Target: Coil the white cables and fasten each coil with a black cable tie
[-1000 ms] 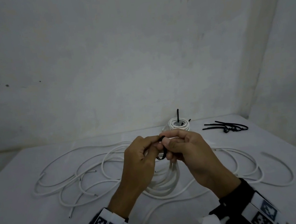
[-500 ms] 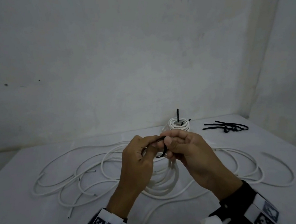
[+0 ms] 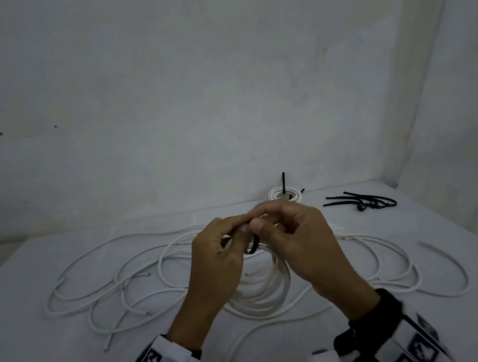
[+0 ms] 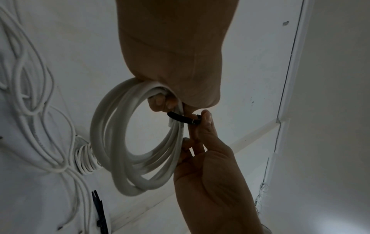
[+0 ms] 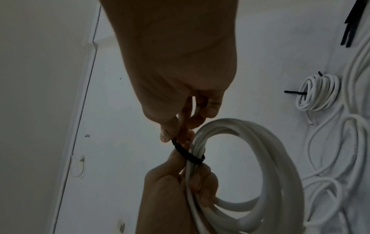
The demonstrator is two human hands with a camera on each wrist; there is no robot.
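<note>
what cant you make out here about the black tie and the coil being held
- Whether the thin black cable tie is locked: head view, fingertips cover its ends; both wrist views show only a band across the strands.
- Left hand grip on the held white cable coil: head view shows only its back.
- Bottom of that coil: right wrist view, cut by the lower edge.
- Count of spare black ties: too small and overlapping.

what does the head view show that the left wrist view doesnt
Only the head view shows the pile of spare black cable ties at the table's far right, and both wrist bands.

Only the left wrist view shows the held white cable coil as a full ring, with the left hand gripping its top.

Both show the black cable tie looped round the coil, pinched by the right hand, and the finished tied coil.
</note>
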